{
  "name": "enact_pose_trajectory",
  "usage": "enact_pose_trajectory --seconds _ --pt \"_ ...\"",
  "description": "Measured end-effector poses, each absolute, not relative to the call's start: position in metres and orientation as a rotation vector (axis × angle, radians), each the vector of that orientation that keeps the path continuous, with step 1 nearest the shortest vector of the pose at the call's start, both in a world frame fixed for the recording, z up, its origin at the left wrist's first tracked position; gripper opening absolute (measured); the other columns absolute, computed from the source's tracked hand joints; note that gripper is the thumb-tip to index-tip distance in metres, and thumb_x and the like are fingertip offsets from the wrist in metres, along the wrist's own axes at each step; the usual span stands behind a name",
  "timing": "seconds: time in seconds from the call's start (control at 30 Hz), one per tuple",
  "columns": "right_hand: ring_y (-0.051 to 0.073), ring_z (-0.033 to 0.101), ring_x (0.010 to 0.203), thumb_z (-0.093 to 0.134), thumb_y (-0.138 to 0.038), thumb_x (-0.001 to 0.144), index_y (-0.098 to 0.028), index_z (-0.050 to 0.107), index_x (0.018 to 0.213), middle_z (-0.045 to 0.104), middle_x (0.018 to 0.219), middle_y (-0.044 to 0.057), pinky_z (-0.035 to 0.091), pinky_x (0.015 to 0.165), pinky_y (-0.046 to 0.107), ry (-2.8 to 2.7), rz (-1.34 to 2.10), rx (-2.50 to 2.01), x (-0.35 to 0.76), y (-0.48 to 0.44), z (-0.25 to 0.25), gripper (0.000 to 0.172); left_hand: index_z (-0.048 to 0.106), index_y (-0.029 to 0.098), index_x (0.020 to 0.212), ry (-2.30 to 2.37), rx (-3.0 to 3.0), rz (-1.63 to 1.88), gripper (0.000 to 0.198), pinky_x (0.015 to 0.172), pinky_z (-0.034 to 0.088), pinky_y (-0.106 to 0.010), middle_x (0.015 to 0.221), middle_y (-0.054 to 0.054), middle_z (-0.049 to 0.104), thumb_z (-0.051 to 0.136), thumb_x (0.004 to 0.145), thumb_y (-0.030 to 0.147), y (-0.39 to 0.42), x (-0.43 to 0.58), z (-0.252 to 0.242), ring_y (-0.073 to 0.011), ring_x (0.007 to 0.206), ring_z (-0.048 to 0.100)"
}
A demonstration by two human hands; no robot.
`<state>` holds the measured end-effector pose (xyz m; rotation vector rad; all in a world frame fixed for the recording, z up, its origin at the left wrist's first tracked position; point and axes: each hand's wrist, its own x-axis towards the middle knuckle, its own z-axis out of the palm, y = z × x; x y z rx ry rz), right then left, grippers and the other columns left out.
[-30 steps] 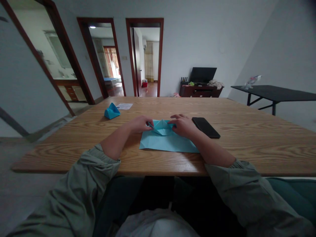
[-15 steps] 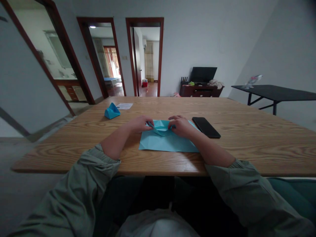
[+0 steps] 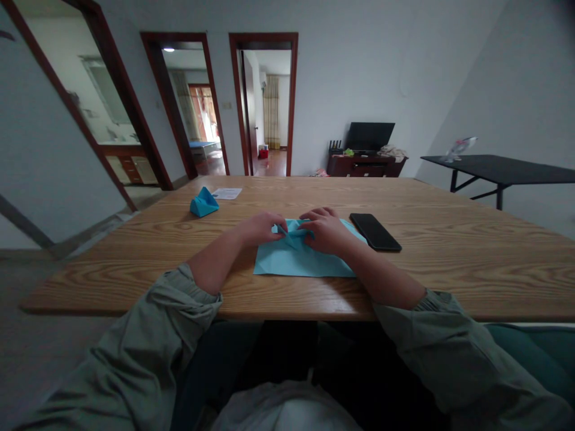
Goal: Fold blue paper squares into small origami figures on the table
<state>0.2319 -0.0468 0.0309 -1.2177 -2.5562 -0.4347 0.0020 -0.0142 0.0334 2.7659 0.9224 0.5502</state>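
A small folded piece of blue paper (image 3: pixel 294 237) is held between my two hands, partly hidden by the fingers. My left hand (image 3: pixel 265 227) pinches its left side, and a thin folded edge sticks out past the fingertips. The fingers of my right hand (image 3: pixel 326 230) close on its right side. Beneath both hands a flat light blue sheet of paper (image 3: pixel 300 264) lies on the wooden table, its far right part covered by my right hand and forearm.
Just right of the sheet lies a black phone (image 3: pixel 375 231). Toward the back left stands a folded blue paper shape (image 3: pixel 204 202), with a white printed card (image 3: pixel 227 193) behind it. The wooden table (image 3: pixel 471 251) spreads widely; its near edge runs under my forearms.
My hands have come closer together. The folded paper, which showed an open, boat-like hollow between them, now looks narrower and more pressed together.
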Motion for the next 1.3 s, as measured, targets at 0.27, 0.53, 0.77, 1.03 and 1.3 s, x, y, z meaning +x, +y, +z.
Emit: enact_pose_trajectory --seconds 0.27,0.53,0.77,1.03,1.3 --pt "0.031 0.049 0.106 0.062 -0.029 0.073 -0.028 0.073 0.100 0.067 0.101 0.009 0.009 0.105 0.056 -2.704 -0.473 -1.280 0.222 -0.050 0.030 0.029 0.068 0.019 0.088 0.889 2.734 0.578 0.017 0.088 0.045 -0.026 0.103 -0.003 0.065 0.062 0.073 0.018 -0.014 0.003 0.033 -0.0152 0.094 0.060" --pt "0.031 0.046 0.109 0.062 -0.037 0.074 -0.023 0.073 0.096 0.062 0.108 0.011 0.015 0.105 0.052 -2.646 -0.431 -1.282 0.225 -0.047 0.027 0.029 0.064 0.019 0.099 1.048 2.559 0.579 0.028 0.076 0.048 -0.024 0.101 -0.003 0.066 0.065 0.072 0.026 -0.011 0.001 0.029 -0.0142 0.083 0.063" --pt "0.031 0.035 0.123 0.060 -0.036 0.077 -0.022 0.067 0.106 0.053 0.128 0.009 0.017 0.106 0.048 -2.426 -0.418 -1.211 0.236 -0.039 0.025 0.033 0.067 0.019 0.095 1.206 2.536 0.510 0.026 0.070 0.047 -0.024 0.082 -0.001 0.069 0.060 0.077 0.036 -0.011 -0.005 0.031 -0.0148 0.075 0.063" --pt "0.030 0.041 0.121 0.055 -0.035 0.081 -0.021 0.056 0.123 0.051 0.131 0.011 0.029 0.103 0.046 -2.127 -0.337 -1.156 0.248 -0.031 0.027 0.044 0.067 0.018 0.093 1.337 2.531 0.640 0.029 0.064 0.043 -0.024 0.081 -0.002 0.068 0.057 0.079 0.041 -0.008 -0.014 0.036 -0.0141 0.070 0.060" --pt "0.028 0.051 0.110 0.054 -0.031 0.079 -0.022 0.060 0.114 0.060 0.116 0.009 0.038 0.098 0.045 -2.023 -0.160 -1.233 0.260 -0.017 0.016 0.037 0.066 0.018 0.087 1.635 2.473 0.869 0.027 0.061 0.039 -0.026 0.075 -0.003 0.065 0.057 0.075 0.041 0.020 -0.052 0.030 -0.0160 0.068 0.056"
